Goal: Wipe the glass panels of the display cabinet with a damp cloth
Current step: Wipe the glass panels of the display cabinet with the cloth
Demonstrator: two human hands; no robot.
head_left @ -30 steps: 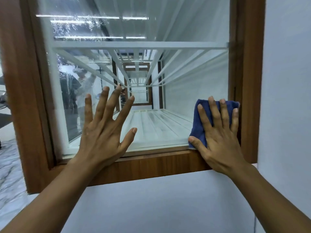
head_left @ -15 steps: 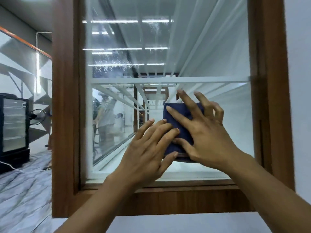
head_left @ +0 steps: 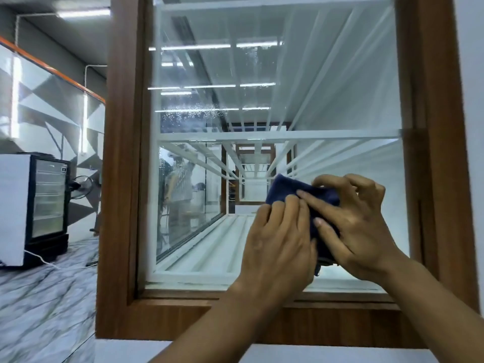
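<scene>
The fingers (head_left: pixel 290 209) of the left hand (head_left: pixel 277 242) curl over the blue cloth (head_left: pixel 284 189) and the right hand (head_left: pixel 361 226) pinches its far side, both clamped on it. Wadded like this, it could slip loose in a regrip, or smear streaks. The cloth lies bunched between the two palms, low and right on the glass panel (head_left: pixel 340 100), possibly just off it. Droplets (head_left: pixel 188 115) dot the glass higher up.

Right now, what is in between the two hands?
A blue cloth. The left hand and the right hand both hold it in front of the glass. The head view shows it.
</scene>
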